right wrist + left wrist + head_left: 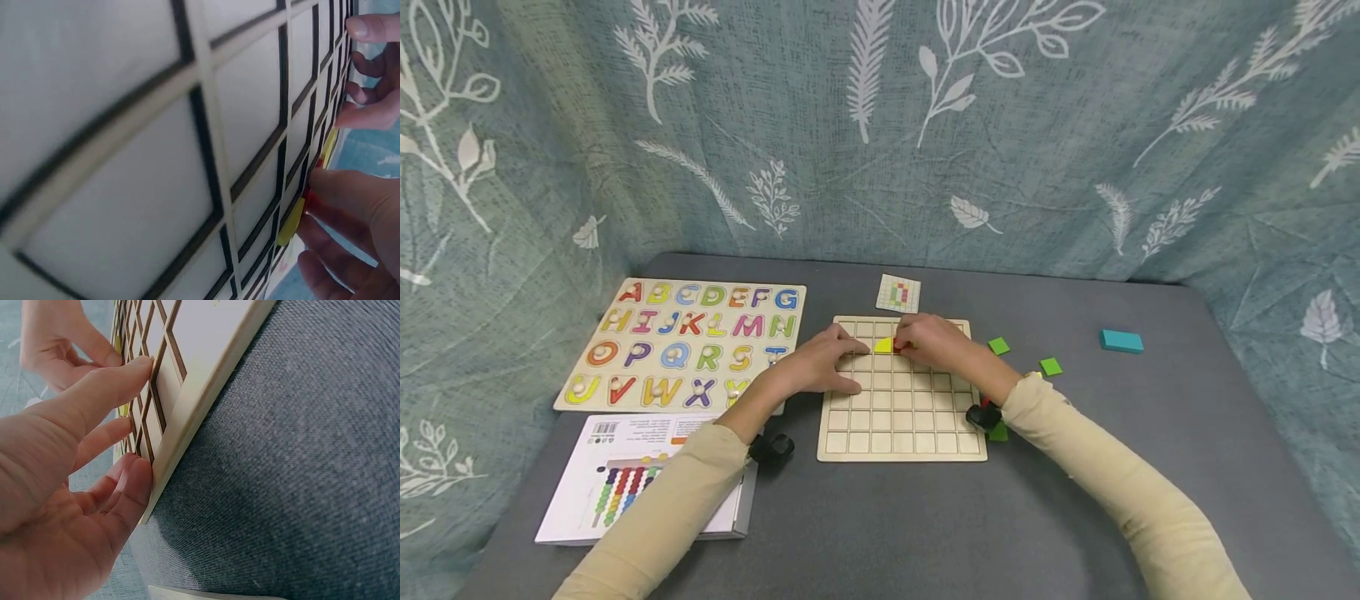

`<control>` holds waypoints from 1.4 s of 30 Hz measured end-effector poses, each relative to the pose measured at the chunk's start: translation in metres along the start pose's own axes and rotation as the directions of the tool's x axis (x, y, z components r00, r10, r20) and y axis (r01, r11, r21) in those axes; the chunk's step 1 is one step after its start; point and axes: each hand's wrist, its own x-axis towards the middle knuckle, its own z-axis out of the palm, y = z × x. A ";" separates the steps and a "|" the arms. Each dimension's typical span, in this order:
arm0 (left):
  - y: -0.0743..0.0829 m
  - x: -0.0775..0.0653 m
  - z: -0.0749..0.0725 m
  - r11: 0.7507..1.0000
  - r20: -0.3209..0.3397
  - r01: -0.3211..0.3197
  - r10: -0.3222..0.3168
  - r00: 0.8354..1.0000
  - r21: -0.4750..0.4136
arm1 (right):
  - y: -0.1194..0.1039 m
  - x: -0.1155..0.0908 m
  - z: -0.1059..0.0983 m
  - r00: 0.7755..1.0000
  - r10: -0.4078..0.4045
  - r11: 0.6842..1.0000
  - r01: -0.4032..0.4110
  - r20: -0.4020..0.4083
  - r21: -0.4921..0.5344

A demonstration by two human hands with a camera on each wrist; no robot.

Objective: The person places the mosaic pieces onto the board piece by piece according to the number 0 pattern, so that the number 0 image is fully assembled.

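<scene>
A wooden grid board lies in front of me, divided into square cells. A yellow piece with a rounded corner sits in a cell of an upper row. Right beside it, my right hand pinches a small red tile at the board. Another yellow piece shows on the other side of that hand in the right wrist view; the head view hides it. My left hand rests at the board's left edge, thumb and fingers spread and fairly straight, steadying nothing else between them.
A pattern card lies behind the board. Green tiles are scattered to its right, some partly under my right arm. Farther right is a teal block. On the left lie an alphabet puzzle board and a white box.
</scene>
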 end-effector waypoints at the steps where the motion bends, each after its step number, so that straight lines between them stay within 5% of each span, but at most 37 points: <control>1: 0.000 0.000 0.000 1.000 -0.002 -0.002 0.002 1.000 0.001 | 0.000 0.000 0.000 1.000 -0.002 1.000 0.002 0.001 -0.005; 6: 0.001 0.001 -0.001 1.000 -0.006 -0.002 0.002 1.000 0.000 | 0.001 -0.010 -0.005 0.999 -0.043 0.999 0.043 -0.031 -0.019; 10: 0.001 0.000 -0.001 1.000 -0.001 -0.004 0.004 1.000 0.001 | -0.004 -0.037 -0.015 0.996 -0.021 0.999 0.024 -0.082 0.030; 17: 0.000 -0.002 -0.003 1.000 -0.006 -0.008 0.007 1.000 -0.018 | -0.003 -0.107 -0.029 0.985 0.141 0.980 -0.123 -0.105 0.158; 24: 0.000 -0.001 -0.003 0.998 0.020 0.015 -0.013 1.000 -0.061 | 0.019 -0.150 -0.031 0.939 0.325 0.929 -0.296 -0.110 0.223; 42: 0.000 -0.001 0.001 0.998 0.026 0.031 -0.030 0.999 -0.059 | 0.023 -0.158 -0.027 0.926 0.365 0.911 -0.332 -0.100 0.245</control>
